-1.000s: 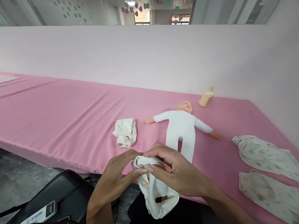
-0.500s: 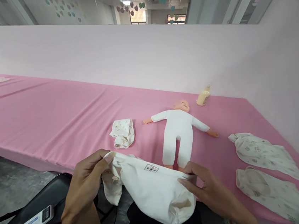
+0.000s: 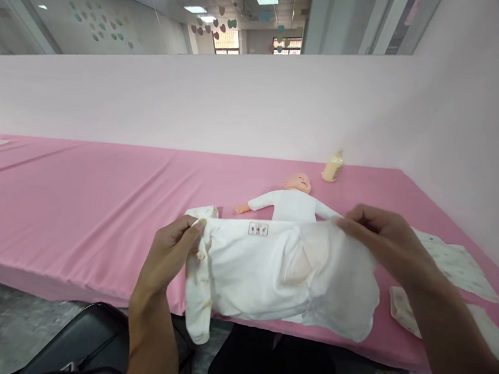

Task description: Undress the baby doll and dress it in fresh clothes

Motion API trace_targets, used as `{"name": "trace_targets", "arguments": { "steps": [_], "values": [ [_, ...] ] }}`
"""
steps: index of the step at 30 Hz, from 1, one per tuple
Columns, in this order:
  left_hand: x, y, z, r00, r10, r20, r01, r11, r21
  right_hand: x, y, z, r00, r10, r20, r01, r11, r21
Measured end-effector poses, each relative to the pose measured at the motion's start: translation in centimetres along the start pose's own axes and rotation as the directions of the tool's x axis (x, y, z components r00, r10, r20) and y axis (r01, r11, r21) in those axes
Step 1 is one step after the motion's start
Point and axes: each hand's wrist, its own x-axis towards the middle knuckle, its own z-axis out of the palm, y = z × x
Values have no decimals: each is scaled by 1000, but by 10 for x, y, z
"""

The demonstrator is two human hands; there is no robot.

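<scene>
A white baby garment (image 3: 262, 277) with a small printed label hangs stretched between both my hands, and a patterned sleeve dangles at its left. My left hand (image 3: 171, 250) pinches its upper left edge between thumb and fingers. Its upper right edge is gripped by my right hand (image 3: 374, 230). Behind the cloth lies a baby doll (image 3: 294, 203) in a white suit, on its back; its legs and one hand are hidden. A folded patterned garment (image 3: 204, 211) is mostly covered by the cloth I hold.
A pump bottle (image 3: 333, 167) stands by the wall beyond the doll. Two patterned garments (image 3: 464, 266) lie at the right on the pink-covered table (image 3: 96, 206), partly behind my right arm. A black chair (image 3: 91, 337) is at lower left; a white partition (image 3: 173, 101) rises behind.
Both hands have risen with the garment, and the right has moved outward, spreading it wider. The cloth now covers the doll's legs and most of the folded garment.
</scene>
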Motion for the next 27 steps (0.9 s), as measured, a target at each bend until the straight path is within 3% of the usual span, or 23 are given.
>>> {"name": "trace_targets", "arguments": {
  "steps": [2,4,8,9,12,17,22,24,27],
  "values": [
    [36,-6,4,991,14,134,-24,997,68,32,1,5,1000,-3,-23,5,998,66],
    [77,-21,12,981,-3,196,-28,987,155,68,12,20,1000,7,-11,-6,994,111],
    [153,-69,33,920,-176,350,37,929,369,132,53,67,986,160,54,-167,972,166],
    [167,-80,39,896,-250,368,62,889,453,143,64,79,981,186,60,-194,966,169],
    [193,-103,57,880,-335,337,83,806,586,167,88,108,981,190,39,-192,980,53],
    [197,-111,84,932,-318,173,85,657,749,185,96,126,987,149,-60,-158,967,-198],
    [175,-99,121,986,-133,103,-6,581,814,187,85,127,991,101,-87,-126,921,-368],
    [164,-90,141,985,-30,169,-113,630,768,183,87,124,993,82,-79,-107,912,-396],
    [153,-77,171,937,65,343,-236,842,485,173,103,112,987,22,-161,-81,926,-370]
  ]
}}
